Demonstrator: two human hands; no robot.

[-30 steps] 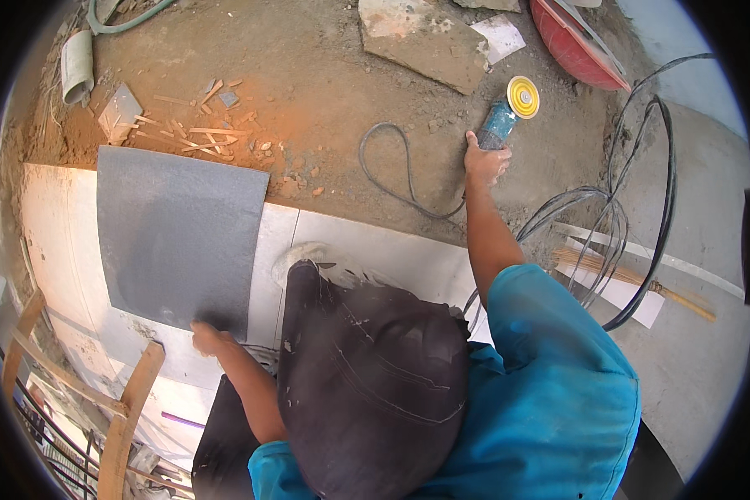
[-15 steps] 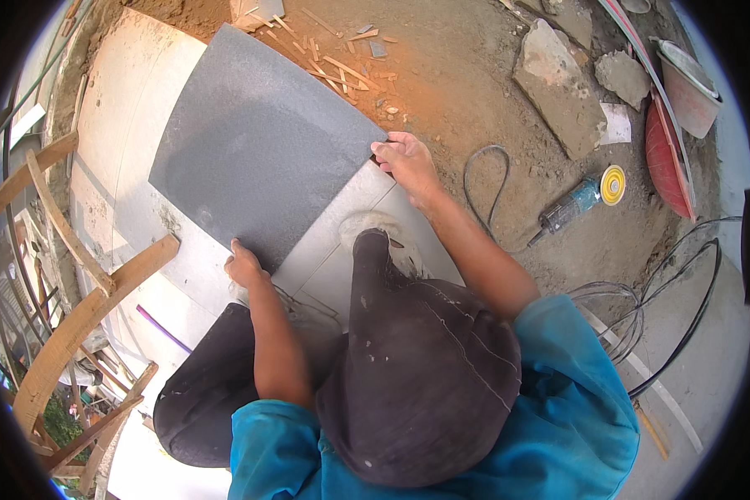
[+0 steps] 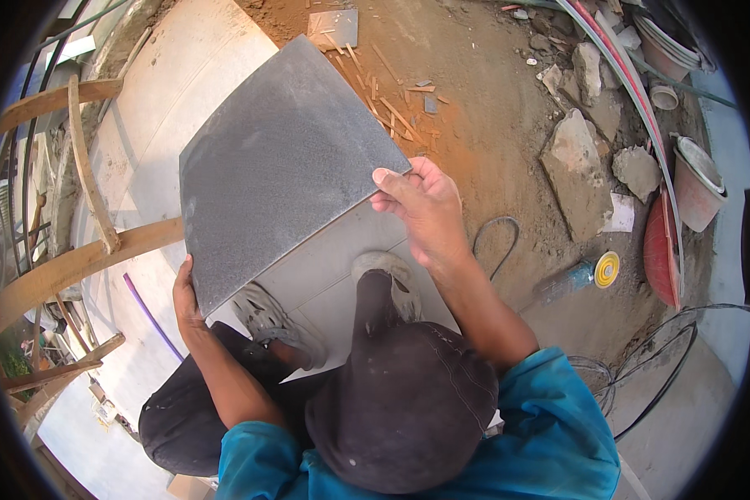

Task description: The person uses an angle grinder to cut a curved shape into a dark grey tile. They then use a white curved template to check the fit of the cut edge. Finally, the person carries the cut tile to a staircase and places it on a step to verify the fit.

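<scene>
A large dark grey tile (image 3: 283, 167) is held raised in front of me, its near edge standing off the pale tiled floor (image 3: 333, 275). My right hand (image 3: 425, 200) pinches its right corner, thumb on top and fingers curled beneath. On the opposite side, my left hand (image 3: 188, 296) grips the near-left corner; the thumb lies along the edge and the other fingers are mostly hidden. Below the tile's near edge are my shoes, a left shoe (image 3: 262, 315) and a right shoe (image 3: 402, 287).
On the dirt to the right lies an angle grinder (image 3: 579, 277) with a yellow disc and a cable. Beyond it are broken concrete slabs (image 3: 577, 175), a red basin (image 3: 662, 254) and a bucket (image 3: 698, 183). Wood splinters (image 3: 400, 121) litter the far ground. Curved timber (image 3: 87, 262) borders the left.
The tile has come up off the floor, its near edge lifted and tilted. My left hand has shifted left along with its corner, and my right hand has risen with the other corner.
</scene>
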